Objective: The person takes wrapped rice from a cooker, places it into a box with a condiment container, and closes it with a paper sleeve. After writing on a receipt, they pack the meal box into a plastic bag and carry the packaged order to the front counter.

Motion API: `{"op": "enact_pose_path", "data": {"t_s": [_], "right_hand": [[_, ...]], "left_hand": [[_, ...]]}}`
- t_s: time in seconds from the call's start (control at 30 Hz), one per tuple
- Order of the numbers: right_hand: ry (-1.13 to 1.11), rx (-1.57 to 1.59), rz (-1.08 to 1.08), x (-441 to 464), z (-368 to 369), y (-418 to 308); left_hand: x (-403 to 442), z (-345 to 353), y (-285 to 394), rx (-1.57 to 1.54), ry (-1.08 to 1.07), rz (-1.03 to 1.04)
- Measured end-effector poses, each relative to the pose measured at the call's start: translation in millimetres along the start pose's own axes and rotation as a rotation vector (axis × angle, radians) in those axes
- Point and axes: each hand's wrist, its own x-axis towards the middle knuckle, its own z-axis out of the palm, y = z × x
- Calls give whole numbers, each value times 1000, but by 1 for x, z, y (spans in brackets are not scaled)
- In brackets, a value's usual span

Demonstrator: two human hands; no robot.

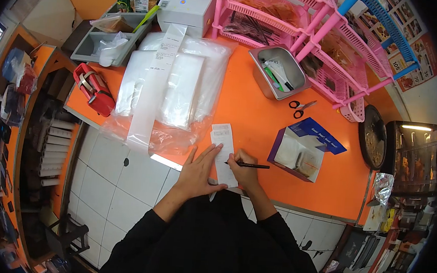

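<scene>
A narrow white paper slip (224,143), printed near its top, lies at the front edge of the orange table. My left hand (197,172) rests flat on its left side with the fingers spread. My right hand (245,172) is closed round a black pen (255,166), its tip at the slip's right part. Right of that hand stands an open box (284,165) with a blue lid flap (317,135); a white packet and a clear-topped tub sit inside. On the left, a long printed paper strip (157,75) hangs from a white printer (186,5) over clear plastic bags (183,95).
Behind the box lie black-handled scissors (301,108) and a metal container (264,81) holding pens. Pink plastic racks (269,17) stand at the back. A red tape dispenser (95,90) and a grey tray (84,49) are at left; a dark round pan (372,136) is at right.
</scene>
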Motion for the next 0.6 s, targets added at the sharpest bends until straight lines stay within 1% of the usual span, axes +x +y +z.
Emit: {"op": "enact_pose_path", "data": {"t_s": [0.07, 0.3, 0.4, 0.5, 0.6], "right_hand": [[-15, -24, -11, 0, -1, -3], [-42, -95, -50, 1, -2, 1], [-40, -56, -54, 1, -1, 5], [-25, -19, 9, 1, 0, 4], [-22, 45, -19, 1, 1, 7]], "left_hand": [[0, -1, 1, 47, -11, 6], [0, 1, 0, 9, 13, 16], [0, -1, 2, 13, 8, 10], [1, -3, 4, 26, 3, 5], [1, -2, 4, 36, 3, 9]]}}
